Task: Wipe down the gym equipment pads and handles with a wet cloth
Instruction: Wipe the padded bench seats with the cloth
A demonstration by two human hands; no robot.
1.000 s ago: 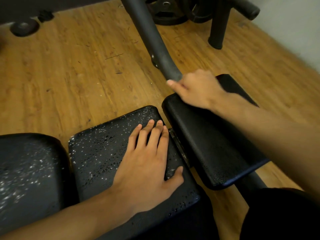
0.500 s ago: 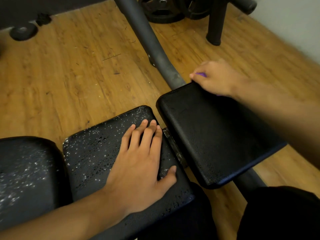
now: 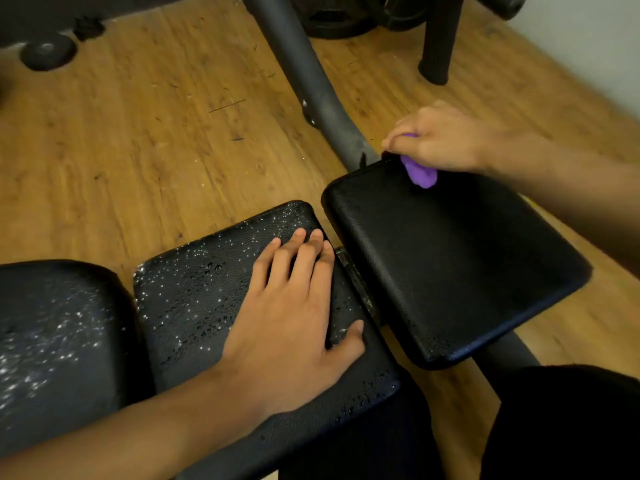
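Now the right hand (image 3: 440, 140) is gripping the purple cloth (image 3: 420, 174), pressing it onto the right pad's (image 3: 450, 261) far edge. The left hand (image 3: 294, 313) is lying flat, fingers straight, likely bracing on the droplet-covered pad (image 3: 194, 289).

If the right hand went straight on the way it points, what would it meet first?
Most likely the grey frame tube, just beyond the right hand, which grips the purple cloth at the far edge of the right pad. Depth is unclear, so the hand might pass above the tube.
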